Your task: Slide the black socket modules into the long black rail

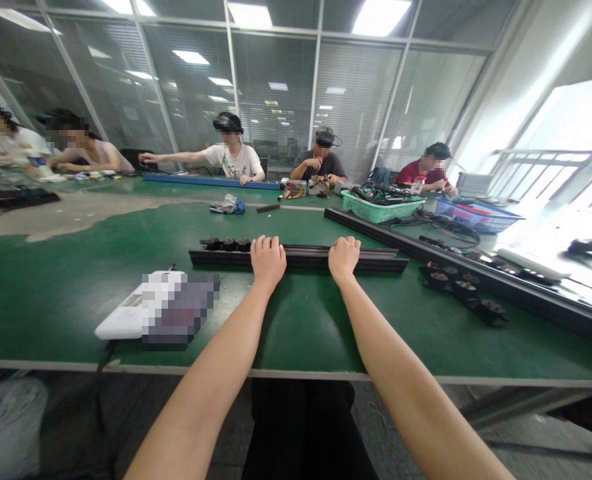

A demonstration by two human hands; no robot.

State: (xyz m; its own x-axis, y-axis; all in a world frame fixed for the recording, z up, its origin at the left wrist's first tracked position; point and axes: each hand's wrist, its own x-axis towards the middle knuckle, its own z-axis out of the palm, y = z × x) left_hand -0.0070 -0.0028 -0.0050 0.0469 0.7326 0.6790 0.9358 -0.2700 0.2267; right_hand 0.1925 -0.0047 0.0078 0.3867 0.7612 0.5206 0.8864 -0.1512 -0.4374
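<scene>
A long black metal rail lies crosswise on the green table in front of me. My left hand rests on it near its middle, fingers curled over the top of the rail. My right hand grips the same rail a little further right, fingers folded over it. Several small black round parts sit along the rail's far left portion.
A white device lies near the front left. Black fittings and a longer black rail run along the right. A green basket of cables and a blue bin stand further back. Several people sit at the far side.
</scene>
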